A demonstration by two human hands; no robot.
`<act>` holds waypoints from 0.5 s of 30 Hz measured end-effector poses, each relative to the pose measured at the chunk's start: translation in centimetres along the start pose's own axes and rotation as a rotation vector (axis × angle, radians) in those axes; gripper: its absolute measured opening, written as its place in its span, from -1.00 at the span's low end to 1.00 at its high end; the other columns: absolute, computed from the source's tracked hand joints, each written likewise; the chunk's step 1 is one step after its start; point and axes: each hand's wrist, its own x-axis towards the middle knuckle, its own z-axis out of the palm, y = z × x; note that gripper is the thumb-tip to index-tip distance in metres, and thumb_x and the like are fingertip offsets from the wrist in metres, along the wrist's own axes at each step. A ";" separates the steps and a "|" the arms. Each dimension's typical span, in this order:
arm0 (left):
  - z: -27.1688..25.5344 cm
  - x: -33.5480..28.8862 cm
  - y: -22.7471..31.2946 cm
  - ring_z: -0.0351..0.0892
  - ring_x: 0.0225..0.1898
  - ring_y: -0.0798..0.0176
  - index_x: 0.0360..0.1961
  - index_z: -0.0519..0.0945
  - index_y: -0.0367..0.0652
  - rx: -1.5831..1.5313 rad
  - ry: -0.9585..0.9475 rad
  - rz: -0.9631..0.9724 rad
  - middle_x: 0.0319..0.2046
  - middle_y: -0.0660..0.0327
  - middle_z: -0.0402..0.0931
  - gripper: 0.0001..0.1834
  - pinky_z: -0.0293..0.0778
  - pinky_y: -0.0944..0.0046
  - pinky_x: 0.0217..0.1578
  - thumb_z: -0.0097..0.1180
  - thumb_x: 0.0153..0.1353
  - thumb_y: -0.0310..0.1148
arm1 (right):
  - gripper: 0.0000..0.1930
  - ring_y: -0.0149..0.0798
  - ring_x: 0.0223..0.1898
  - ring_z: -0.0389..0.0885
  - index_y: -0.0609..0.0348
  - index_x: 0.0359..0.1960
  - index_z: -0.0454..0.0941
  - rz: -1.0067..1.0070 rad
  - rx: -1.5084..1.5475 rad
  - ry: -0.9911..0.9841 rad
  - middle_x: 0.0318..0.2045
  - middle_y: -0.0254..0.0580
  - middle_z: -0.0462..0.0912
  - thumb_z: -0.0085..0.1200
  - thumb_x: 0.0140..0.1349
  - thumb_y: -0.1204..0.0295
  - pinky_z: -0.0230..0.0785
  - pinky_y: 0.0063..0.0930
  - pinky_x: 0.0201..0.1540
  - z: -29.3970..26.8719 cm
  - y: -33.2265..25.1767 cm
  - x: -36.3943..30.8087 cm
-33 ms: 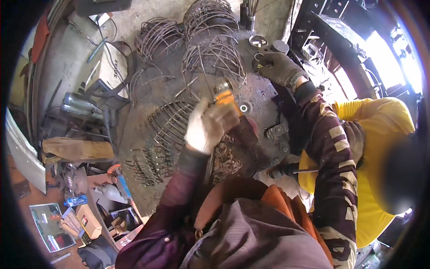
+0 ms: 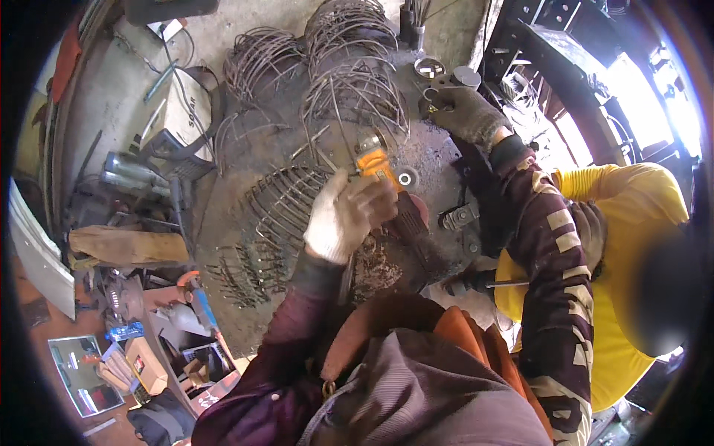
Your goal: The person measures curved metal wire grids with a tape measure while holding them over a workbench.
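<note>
My left hand point(image 2: 343, 215), in a pale work glove, is over the table beside an angle grinder point(image 2: 374, 165) with an orange front and a dark body. Its thumb and half-bent fingers are apart, with nothing visible between them; the fingertips overlap the grinder's side in this view, and I cannot tell whether they touch. Farther right, my right hand point(image 2: 467, 113), in a grey glove, is closed at the fingertips on a small metal ring point(image 2: 428, 95). A round washer-like piece point(image 2: 404, 179) lies just right of the grinder.
Bundles of bent metal rods point(image 2: 349, 93) stand at the back of the metal table point(image 2: 242, 327). A curved rod frame point(image 2: 286, 197) lies left of my left hand. Round tins point(image 2: 466, 76) sit beyond my right hand. A person in yellow point(image 2: 632, 193) is close on the right.
My left hand has shifted slightly toward the lower left and is less blurred. My right hand stays in place with the ring.
</note>
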 end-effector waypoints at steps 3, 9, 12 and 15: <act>-0.9 -3.3 0.8 0.57 0.09 -0.08 0.28 0.39 -0.38 0.277 -0.051 0.097 0.13 -0.15 0.52 -0.35 0.53 -0.07 0.07 -0.01 0.42 -0.01 | -0.70 0.06 -0.23 0.67 0.25 -0.26 0.60 0.016 0.040 -0.021 -0.35 0.04 0.67 0.15 0.09 0.26 0.46 -0.19 -0.11 -0.4 -1.1 -0.5; 0.7 -2.9 10.9 0.58 0.14 0.12 0.29 0.43 -0.28 1.349 0.090 0.608 0.10 0.04 0.60 -0.47 0.45 0.18 0.19 0.16 0.33 -0.36 | -0.66 0.06 -0.20 0.68 0.20 -0.17 0.61 -0.015 -0.023 -0.026 -0.31 0.06 0.68 0.16 0.11 0.24 0.48 -0.20 -0.10 -0.1 -1.7 -0.4; 2.5 1.6 13.9 0.43 0.28 -0.02 0.38 0.31 -0.20 1.981 0.077 0.859 0.26 0.02 0.45 -0.36 0.31 0.06 0.32 0.12 0.26 -0.49 | -0.65 0.08 -0.17 0.68 0.15 -0.13 0.62 -0.006 -0.032 -0.026 -0.29 0.06 0.69 0.17 0.11 0.23 0.49 -0.19 -0.09 -0.7 -2.7 -0.4; 3.2 7.2 14.7 0.16 0.45 -0.11 0.43 0.25 -0.13 2.591 -0.111 1.014 0.43 0.02 0.22 -0.26 0.18 -0.15 0.39 0.09 0.16 -0.49 | -0.63 0.09 -0.15 0.68 0.15 -0.10 0.62 -0.017 -0.056 -0.035 -0.27 0.06 0.70 0.19 0.10 0.23 0.49 -0.16 -0.09 -0.2 -1.7 -0.3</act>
